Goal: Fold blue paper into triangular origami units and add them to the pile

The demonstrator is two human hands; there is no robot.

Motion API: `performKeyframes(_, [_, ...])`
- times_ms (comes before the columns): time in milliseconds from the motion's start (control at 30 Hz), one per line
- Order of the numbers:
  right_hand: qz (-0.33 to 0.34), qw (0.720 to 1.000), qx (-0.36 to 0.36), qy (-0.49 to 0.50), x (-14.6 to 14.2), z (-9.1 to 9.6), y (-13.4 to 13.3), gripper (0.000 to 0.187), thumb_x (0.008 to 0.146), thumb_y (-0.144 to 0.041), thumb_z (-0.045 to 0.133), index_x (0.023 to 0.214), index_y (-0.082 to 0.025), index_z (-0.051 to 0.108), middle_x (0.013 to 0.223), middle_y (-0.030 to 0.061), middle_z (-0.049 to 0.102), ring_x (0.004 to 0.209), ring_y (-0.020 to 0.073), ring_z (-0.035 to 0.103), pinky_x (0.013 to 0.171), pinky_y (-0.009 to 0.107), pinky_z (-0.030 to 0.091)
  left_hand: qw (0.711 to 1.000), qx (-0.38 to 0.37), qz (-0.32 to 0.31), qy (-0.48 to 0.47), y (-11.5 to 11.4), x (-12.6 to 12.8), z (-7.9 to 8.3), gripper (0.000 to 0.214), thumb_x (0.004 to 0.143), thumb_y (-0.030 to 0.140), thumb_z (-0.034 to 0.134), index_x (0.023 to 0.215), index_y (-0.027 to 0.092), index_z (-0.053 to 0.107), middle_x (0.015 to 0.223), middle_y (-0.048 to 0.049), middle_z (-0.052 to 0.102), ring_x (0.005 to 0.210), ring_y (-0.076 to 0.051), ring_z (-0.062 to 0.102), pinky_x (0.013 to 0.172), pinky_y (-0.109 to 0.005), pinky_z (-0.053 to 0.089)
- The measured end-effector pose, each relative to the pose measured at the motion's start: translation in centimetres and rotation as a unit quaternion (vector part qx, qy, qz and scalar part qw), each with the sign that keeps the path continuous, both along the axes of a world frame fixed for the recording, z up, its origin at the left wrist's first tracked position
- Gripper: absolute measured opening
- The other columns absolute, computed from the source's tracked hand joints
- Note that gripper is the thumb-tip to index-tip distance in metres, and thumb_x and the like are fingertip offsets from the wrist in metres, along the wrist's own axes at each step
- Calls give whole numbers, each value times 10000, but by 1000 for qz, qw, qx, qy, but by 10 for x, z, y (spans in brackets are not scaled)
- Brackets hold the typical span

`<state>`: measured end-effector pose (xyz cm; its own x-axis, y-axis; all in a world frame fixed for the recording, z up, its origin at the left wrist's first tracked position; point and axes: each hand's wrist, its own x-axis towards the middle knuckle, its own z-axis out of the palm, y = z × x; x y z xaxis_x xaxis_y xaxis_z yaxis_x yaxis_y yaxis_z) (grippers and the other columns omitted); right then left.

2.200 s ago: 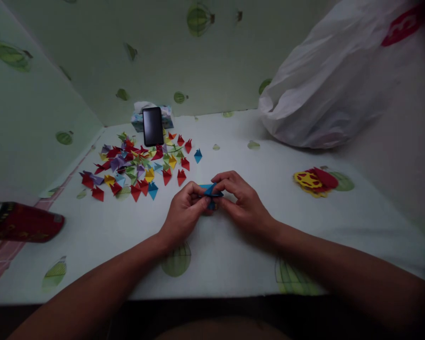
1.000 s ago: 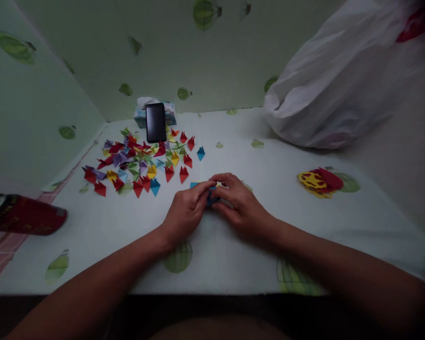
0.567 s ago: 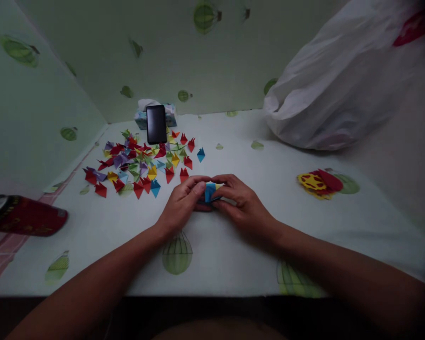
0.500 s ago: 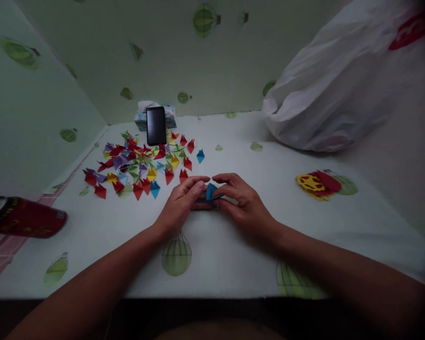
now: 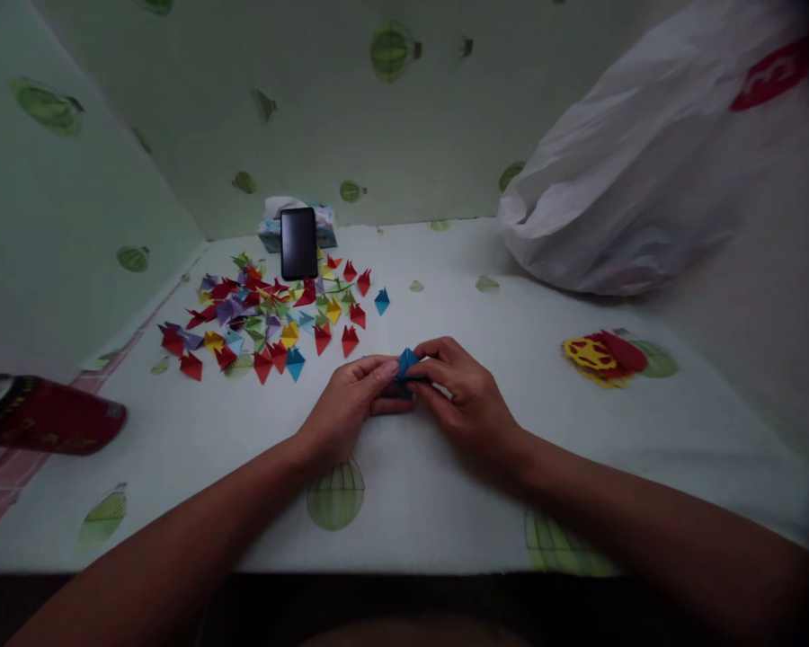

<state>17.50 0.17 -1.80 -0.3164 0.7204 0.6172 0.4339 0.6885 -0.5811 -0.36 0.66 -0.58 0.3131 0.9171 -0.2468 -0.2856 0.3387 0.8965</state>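
A small piece of folded blue paper is held between my two hands above the middle of the table. My left hand pinches its left side with the thumb on top and fingers beneath. On the right side, my right hand grips it between thumb and fingertips. Part of the paper is hidden by the fingers. Left of my hands lies a spread of small origami pieces in red, yellow, green, purple and blue. One blue origami piece sits apart at their right edge.
A smartphone leans on a tissue box behind the origami. A red can stands at the left edge. To the right are yellow and red paper cutouts and a large white plastic bag.
My fingers have closed in around the blue paper, and its pointed top now stands up more between them. The left fingers have shifted slightly. Other things stay where they were.
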Motion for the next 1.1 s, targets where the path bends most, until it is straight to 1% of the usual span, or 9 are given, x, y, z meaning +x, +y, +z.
performKeyframes(133, [2,1000,15,-12,0,0,-2,134,952,-90,586,973,-180,684,1067,99,623,983,191,643,844,343,586,1000,-6,8,-9,0,0,0,368,761,409,849,950,110,746,953,-80,710,845,-161,687,790,-300,623])
performKeyframes(267, [8,999,24,-22,-1,1,-3,135,953,-90,582,1021,-144,685,1088,123,627,1003,201,647,862,351,590,1000,-13,14,-13,0,0,2,368,741,400,866,921,106,738,903,-67,709,801,-146,683,774,-293,622])
performKeyframes(400, [13,999,30,-15,-1,2,-4,143,941,-95,603,1058,-127,677,1088,132,630,1015,214,641,862,366,594,1000,-18,7,-20,0,-1,2,340,744,379,865,904,110,732,849,-45,703,760,-133,681,764,-286,618])
performKeyframes(500, [12,1000,22,-14,-1,2,-4,164,944,-102,599,1085,-143,672,1072,121,630,991,212,638,838,367,595,1000,-18,-3,-24,1,-2,1,293,756,339,857,914,121,740,857,-42,718,764,-131,685,788,-291,611])
performKeyframes(667, [12,1000,6,-12,-1,4,-4,183,942,-109,585,1084,-179,676,1048,99,630,968,207,637,825,368,594,1000,-3,-20,-14,1,-4,-1,257,766,302,843,946,137,763,941,-61,751,817,-150,701,867,-331,599])
performKeyframes(800, [9,1000,3,-18,-1,4,-5,188,939,-111,583,1089,-171,680,1053,106,629,966,210,639,812,367,592,1000,8,-26,4,2,-4,-1,269,774,297,830,988,142,776,979,-73,767,853,-160,712,924,-349,588])
performKeyframes(967, [20,1000,-5,-6,0,2,-3,172,939,-125,598,1086,-150,685,1044,114,628,954,208,631,799,358,581,1000,9,-18,17,2,-4,0,233,757,301,835,925,148,785,901,-46,765,805,-128,701,886,-288,583])
performKeyframes(1100, [24,999,-22,-3,0,2,-3,145,955,-160,613,1078,-168,689,1045,102,630,953,199,627,808,353,569,999,26,-16,45,3,-5,1,204,766,296,803,912,156,784,884,-39,763,804,-133,693,882,-290,565])
